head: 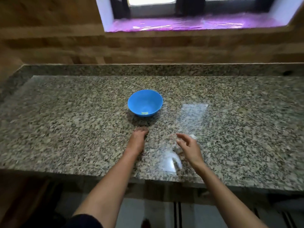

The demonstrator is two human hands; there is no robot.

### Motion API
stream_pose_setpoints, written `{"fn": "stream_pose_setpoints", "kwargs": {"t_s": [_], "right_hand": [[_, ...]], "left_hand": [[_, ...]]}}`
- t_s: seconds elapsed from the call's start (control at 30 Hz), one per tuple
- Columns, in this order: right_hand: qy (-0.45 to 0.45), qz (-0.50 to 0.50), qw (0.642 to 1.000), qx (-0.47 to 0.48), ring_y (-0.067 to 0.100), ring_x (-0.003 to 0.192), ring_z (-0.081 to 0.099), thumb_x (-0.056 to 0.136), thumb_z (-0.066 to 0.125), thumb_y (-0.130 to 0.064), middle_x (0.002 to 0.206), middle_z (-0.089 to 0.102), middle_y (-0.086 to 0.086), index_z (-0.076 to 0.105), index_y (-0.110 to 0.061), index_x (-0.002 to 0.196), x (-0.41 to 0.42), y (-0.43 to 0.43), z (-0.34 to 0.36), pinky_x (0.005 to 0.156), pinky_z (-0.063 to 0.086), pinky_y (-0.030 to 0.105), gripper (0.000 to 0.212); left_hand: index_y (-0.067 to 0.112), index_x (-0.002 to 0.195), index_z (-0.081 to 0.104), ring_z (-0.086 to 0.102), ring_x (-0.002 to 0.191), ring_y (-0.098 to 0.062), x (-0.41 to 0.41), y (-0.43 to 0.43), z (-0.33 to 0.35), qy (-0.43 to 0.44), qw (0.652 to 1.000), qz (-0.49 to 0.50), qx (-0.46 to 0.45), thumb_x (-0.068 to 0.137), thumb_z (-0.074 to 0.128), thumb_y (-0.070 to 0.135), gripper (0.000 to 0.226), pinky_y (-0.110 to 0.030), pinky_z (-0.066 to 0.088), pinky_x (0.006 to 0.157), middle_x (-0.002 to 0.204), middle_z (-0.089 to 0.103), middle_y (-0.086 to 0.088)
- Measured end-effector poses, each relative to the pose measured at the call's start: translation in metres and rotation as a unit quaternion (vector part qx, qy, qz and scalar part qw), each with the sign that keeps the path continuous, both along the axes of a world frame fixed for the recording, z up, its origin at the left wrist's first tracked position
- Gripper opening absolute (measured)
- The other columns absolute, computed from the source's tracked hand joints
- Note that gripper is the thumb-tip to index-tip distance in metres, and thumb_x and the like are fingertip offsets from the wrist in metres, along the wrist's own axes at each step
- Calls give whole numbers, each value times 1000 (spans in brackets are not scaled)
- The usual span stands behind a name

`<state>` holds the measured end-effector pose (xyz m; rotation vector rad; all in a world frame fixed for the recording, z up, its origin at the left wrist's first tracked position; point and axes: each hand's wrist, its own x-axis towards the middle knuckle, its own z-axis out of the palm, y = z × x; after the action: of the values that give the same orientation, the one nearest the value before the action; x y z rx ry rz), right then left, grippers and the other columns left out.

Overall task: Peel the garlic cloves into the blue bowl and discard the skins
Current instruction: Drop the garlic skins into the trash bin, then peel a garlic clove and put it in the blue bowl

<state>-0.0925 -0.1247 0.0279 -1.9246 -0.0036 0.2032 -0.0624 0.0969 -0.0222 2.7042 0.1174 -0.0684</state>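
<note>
Centrally on the speckled grey-brown granite tabletop a round blue plastic bowl is seen standing upright, its opening turned upward. One small green-yellow sticker is stuck low on its inner wall; whatever is printed on it is too small and blurred to be read. Just right of the bowl a flat clear plastic bag is laid on the tabletop. A second, crumpled clear plastic bag is found nearer the front edge, between the two forearms. The left hand is stretched toward the bowl and lowered to the tabletop just short of it, apart from its base; its fingers are bent downward behind the back of the hand, so it cannot be told whether anything is grasped. The right hand is held over the crumpled bag's far end, its fingers released and spread, with nothing grasped. A small whitish lump is seen just beyond the right hand, by the flat bag's near end; it is too blurred to be named. Behind the tabletop a window sill covered with a shiny pink-purple sheet is set into a brown wood-look wall
</note>
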Motion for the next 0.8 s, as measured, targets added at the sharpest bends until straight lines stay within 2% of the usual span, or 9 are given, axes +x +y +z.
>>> {"fn": "stream_pose_setpoints", "kwargs": {"t_s": [0.1,0.23,0.33,0.43,0.5,0.57,0.63,0.67,0.8], "right_hand": [[-46,-76,995,-43,10,103,53,93,54,-14,123,53,-4,56,-16,124,9,-25,-4,81,48,22,31],[-28,-129,985,-112,20,114,49,92,55,-13,136,47,7,54,-18,126,30,-47,-19,92,42,29,34],[16,-126,987,-100,16,101,53,91,58,-15,130,54,9,53,-19,127,40,-50,-31,80,44,26,37],[38,-134,986,-91,17,98,57,86,65,-18,118,61,8,57,-15,124,44,-51,-42,79,45,26,39],[31,-129,986,-98,16,96,58,84,68,-22,113,64,6,60,-14,119,45,-51,-45,79,46,26,37],[23,-99,989,-105,16,98,59,84,68,-25,112,63,2,60,-15,120,45,-51,-45,83,48,29,38],[29,-80,990,-110,14,99,59,84,68,-26,108,61,-4,61,-17,120,44,-51,-46,86,50,31,38],[30,-81,990,-113,13,97,60,83,69,-26,104,60,-6,62,-17,117,44,-51,-47,86,51,31,35],[31,-121,991,-56,17,90,64,84,67,-14,90,67,-2,68,-13,95,43,-46,-51,73,48,18,11]], "left_hand": [[11,104,71,62,99,-23,-4,-7,6,-69,997,20,-36,88,56,4,23,-28,46,83,108,68,-8],[5,107,70,66,92,-16,43,-25,59,-199,949,124,-210,87,63,4,21,-25,50,86,102,71,-4],[1,105,69,66,93,-22,93,-10,70,-104,969,162,-155,87,62,3,19,-26,48,82,104,70,-15],[1,106,67,62,84,-19,121,3,58,19,980,161,-118,87,60,0,20,-14,46,68,108,67,-17],[4,108,67,62,101,-26,128,6,55,35,985,150,-72,85,62,1,24,-26,48,86,111,66,-16],[3,114,66,62,107,-26,119,-4,63,-61,983,140,-104,89,57,2,27,-30,47,95,113,67,-14],[7,115,66,66,94,-16,87,-30,71,-176,964,89,-181,92,56,5,26,-14,48,83,108,69,-2],[9,115,66,65,86,-9,65,-47,72,-180,958,52,-220,92,57,7,25,-6,47,75,103,67,4],[13,123,61,62,95,-5,10,-100,32,58,938,-32,-339,89,62,10,34,-7,49,73,111,62,8]]}}
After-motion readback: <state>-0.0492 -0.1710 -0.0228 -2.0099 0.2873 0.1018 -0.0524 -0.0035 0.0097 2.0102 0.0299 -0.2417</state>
